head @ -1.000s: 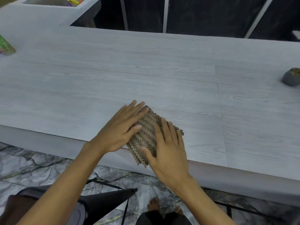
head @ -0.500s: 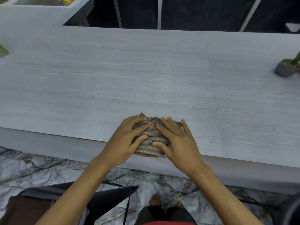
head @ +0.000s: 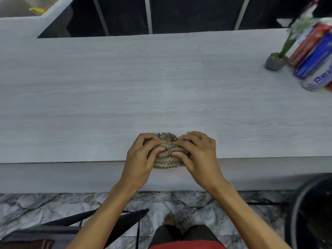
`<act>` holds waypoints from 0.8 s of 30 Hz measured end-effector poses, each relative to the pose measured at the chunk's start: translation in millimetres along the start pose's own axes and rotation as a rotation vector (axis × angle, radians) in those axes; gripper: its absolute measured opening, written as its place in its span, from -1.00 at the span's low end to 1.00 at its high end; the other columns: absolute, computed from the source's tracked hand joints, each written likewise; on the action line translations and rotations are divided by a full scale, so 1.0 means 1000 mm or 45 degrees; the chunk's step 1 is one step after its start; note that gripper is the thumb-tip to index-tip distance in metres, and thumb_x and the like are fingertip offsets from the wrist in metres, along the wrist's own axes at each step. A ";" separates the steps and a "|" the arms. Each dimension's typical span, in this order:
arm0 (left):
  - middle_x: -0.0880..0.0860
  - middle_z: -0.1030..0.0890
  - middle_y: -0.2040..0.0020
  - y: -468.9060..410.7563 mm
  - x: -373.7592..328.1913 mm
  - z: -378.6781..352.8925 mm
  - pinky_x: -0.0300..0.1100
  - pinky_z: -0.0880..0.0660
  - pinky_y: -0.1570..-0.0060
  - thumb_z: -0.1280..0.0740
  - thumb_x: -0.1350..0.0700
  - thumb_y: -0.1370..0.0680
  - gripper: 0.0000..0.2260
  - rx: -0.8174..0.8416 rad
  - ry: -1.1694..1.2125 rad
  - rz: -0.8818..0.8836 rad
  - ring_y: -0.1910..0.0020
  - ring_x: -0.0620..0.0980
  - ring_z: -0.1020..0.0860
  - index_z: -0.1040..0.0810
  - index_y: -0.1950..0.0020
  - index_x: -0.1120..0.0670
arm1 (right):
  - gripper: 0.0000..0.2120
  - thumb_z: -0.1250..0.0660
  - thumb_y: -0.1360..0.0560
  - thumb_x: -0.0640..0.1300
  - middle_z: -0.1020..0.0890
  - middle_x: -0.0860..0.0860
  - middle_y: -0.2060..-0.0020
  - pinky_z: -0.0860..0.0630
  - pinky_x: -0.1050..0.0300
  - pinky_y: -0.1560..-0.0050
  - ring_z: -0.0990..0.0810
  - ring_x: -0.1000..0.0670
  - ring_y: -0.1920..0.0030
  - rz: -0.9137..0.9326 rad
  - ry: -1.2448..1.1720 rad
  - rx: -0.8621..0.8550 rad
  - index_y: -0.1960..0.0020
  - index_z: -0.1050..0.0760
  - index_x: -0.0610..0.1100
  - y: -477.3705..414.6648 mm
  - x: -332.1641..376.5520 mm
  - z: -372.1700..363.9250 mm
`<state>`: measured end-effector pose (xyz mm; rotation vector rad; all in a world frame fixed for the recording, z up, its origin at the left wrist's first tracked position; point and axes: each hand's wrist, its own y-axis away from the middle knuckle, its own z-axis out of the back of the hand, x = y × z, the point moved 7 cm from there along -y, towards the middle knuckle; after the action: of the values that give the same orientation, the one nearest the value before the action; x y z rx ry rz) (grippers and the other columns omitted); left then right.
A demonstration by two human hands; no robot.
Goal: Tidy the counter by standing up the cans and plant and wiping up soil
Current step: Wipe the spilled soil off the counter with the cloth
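Observation:
A brown woven cloth (head: 166,153) is bunched into a lump at the near edge of the grey wood-grain counter (head: 107,87). My left hand (head: 142,157) grips its left side and my right hand (head: 197,155) grips its right side, fingers curled over the top. At the far right a small grey pot with a green plant (head: 275,61) stands upright. Right of it stand a red can (head: 309,45), a blue can (head: 316,56) and a white can with blue lettering (head: 319,78), partly cut off by the frame. No soil shows on the counter.
A dark round bin (head: 312,212) stands on the marble floor at lower right. A black chair (head: 75,225) is at lower left. The counter turns away at the far left, with a yellow item (head: 36,10) beyond.
The cloth went from flat under my palms to bunched into a lump between both hands at the counter edge. My view swung right, bringing the plant and cans into sight.

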<state>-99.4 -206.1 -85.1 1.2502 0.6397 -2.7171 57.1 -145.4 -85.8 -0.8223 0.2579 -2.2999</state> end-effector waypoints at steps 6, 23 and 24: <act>-0.01 -0.50 -0.08 -0.018 -0.044 -0.043 -0.31 -0.43 -0.12 -0.32 0.16 -0.55 -0.82 0.073 0.043 -0.159 -0.11 -0.16 -0.50 -0.64 -0.11 0.11 | -0.68 -0.26 -0.53 0.10 -0.59 0.05 -0.13 -0.41 0.01 -0.11 -0.53 -0.02 -0.10 -0.157 -0.053 -0.043 -0.16 -0.59 -0.03 0.020 -0.040 0.047; -0.05 -0.55 -0.15 -0.009 -0.239 -0.296 -0.34 -0.38 -0.22 -0.46 0.11 -0.48 -0.78 0.753 0.381 -0.529 -0.17 -0.22 -0.50 -0.67 -0.11 0.08 | -0.69 -0.41 -0.48 -0.04 -0.56 0.01 -0.16 -0.26 0.37 -0.28 -0.46 0.04 -0.20 -0.838 0.143 -0.435 -0.20 -0.59 -0.09 0.219 -0.197 0.236; -0.06 -0.54 -0.15 -0.001 -0.248 -0.311 -0.34 -0.37 -0.23 -0.45 0.09 -0.48 -0.78 0.811 0.390 -0.543 -0.18 -0.22 -0.49 -0.67 -0.12 0.07 | -0.69 -0.41 -0.48 -0.04 -0.56 0.02 -0.17 -0.29 0.31 -0.28 -0.47 0.03 -0.21 -0.886 0.148 -0.456 -0.20 -0.59 -0.09 0.235 -0.203 0.242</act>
<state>284.5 -103.5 -80.8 1.8760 0.0301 -3.2564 449.2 -181.0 -86.8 -1.0811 0.5102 -3.0118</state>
